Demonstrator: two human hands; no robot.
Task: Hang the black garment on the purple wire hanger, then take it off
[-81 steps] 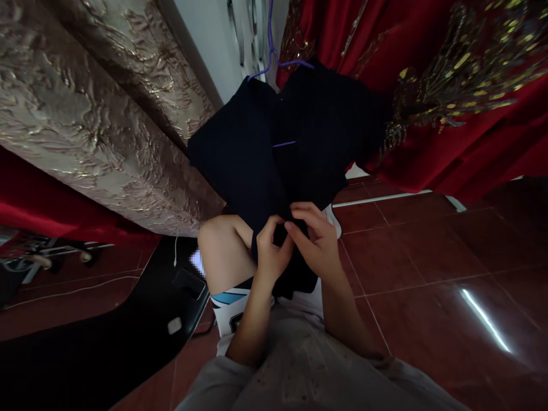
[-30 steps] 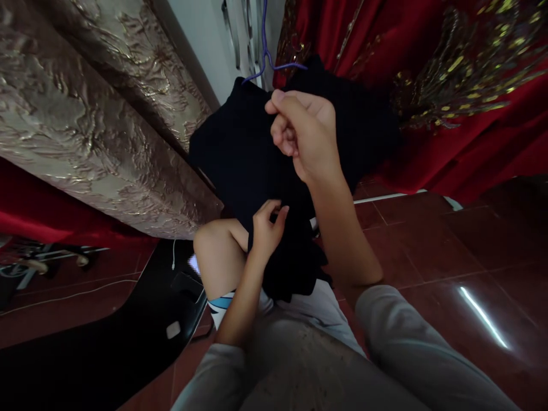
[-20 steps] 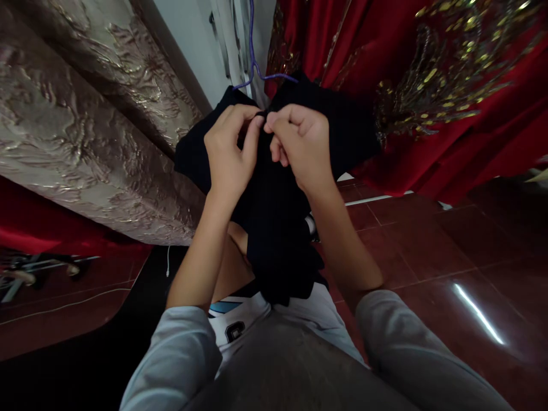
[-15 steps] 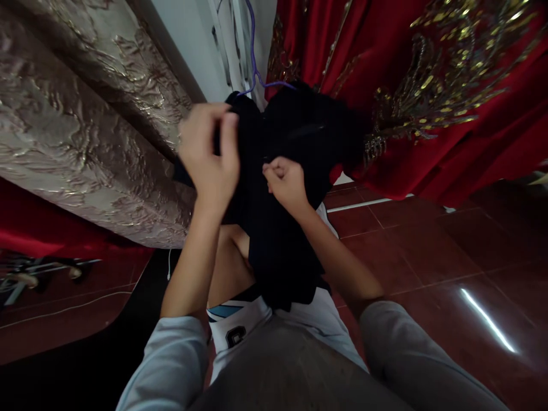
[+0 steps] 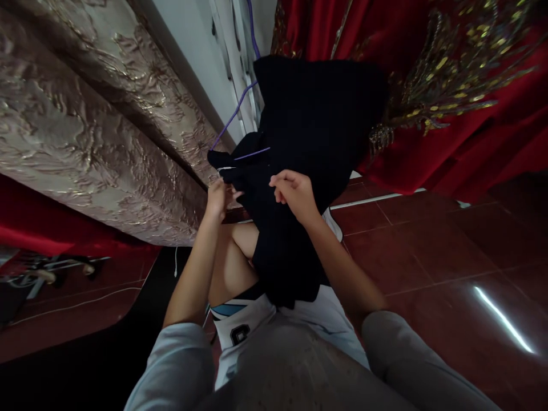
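Note:
A black garment hangs on a thin purple wire hanger, its lower part draped over my lap. The hanger's left arm and part of its lower bar show bare, while cloth covers the right side. My left hand is closed on the garment's left edge, just below the hanger's left corner. Against the front of the cloth, my right hand is closed in a pinch on the garment near its middle. The dark fabric hides its folds and what lies under the right fingertips.
A beige embossed curtain hangs close on the left. At the right, red cloth with gold sequins hangs behind the garment. White metal posts stand behind the hanger. Red tiles cover the floor, and a white cable runs at lower left.
My left hand has come down from the garment's upper left to its lower left edge. The hanger's left arm now shows, and the right side of the cloth has spread upward. My right hand barely moved.

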